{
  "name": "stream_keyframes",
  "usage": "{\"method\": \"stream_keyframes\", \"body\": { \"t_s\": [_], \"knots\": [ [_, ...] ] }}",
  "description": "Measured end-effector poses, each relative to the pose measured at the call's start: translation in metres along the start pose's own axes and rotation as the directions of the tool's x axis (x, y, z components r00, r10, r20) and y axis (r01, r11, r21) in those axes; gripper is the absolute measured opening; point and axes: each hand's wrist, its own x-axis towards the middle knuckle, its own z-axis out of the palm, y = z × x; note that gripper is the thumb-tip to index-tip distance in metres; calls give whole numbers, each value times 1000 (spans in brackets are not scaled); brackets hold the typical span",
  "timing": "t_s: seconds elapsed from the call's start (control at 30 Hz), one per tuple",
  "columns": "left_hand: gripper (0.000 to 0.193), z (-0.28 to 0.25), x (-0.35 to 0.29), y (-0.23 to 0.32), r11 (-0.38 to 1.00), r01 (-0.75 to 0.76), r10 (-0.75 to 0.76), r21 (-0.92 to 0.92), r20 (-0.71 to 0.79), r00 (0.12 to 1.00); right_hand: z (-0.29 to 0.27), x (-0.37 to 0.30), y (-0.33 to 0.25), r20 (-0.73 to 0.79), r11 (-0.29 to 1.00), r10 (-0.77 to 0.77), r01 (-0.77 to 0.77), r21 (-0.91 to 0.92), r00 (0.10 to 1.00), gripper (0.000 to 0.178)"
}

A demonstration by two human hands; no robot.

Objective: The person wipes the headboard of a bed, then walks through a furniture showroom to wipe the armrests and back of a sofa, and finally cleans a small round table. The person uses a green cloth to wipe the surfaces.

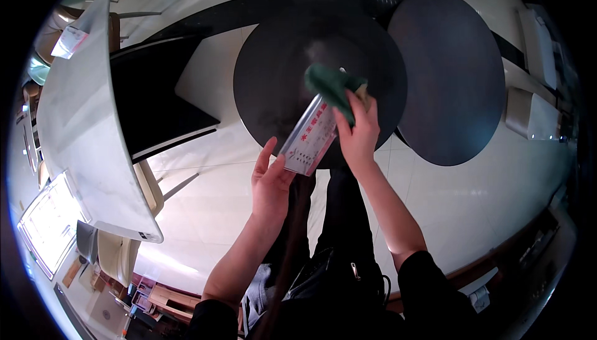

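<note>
My left hand [272, 186] grips the lower end of a clear table sign [312, 135] with a white and pink printed insert. The sign slants up and to the right over the near part of a round black table [267, 66]. A crumpled dark green cloth [329, 84] is in my right hand [360, 133], its fingers closed round it. The cloth lies over the sign's upper end and hides that end. A small tan patch shows at the cloth's right edge, too unclear to name.
A second round dark table [448, 79] stands close on the right. To the left is a white-topped table [87, 116] bearing another small sign [69, 42], with beige chairs [117, 258] by it. A white block-like seat [528, 113] is at the far right.
</note>
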Motion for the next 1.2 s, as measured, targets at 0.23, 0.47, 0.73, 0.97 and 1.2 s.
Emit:
{"method": "stream_keyframes", "body": {
  "t_s": [0.23, 0.47, 0.73, 0.97, 1.2],
  "knots": [
    [87, 14, -3, -7, 836, -351, 295, 421, 195, 936, -31, -4, 10, -35, 982, 191, -191, 3, 981, 41],
    [90, 1, 8, -9, 583, -426, 358, 691, 252, 899, -17, -40, -63, 342, 983, -184, 166, 81, 921, 46],
    [86, 15, -9, -6, 503, -502, 296, 703, 405, 865, -14, 12, 22, 62, 917, 231, -196, -347, 971, 26],
    [56, -17, 17, -16, 521, -361, 164, 774, 324, 932, 24, -25, -51, 314, 989, -147, 134, 63, 938, 43],
    [69, -19, 30, 10, 579, -422, 211, 698, 371, 904, 16, 5, 123, 67, 935, 224, -195, -297, 972, 23]
  ]
}}
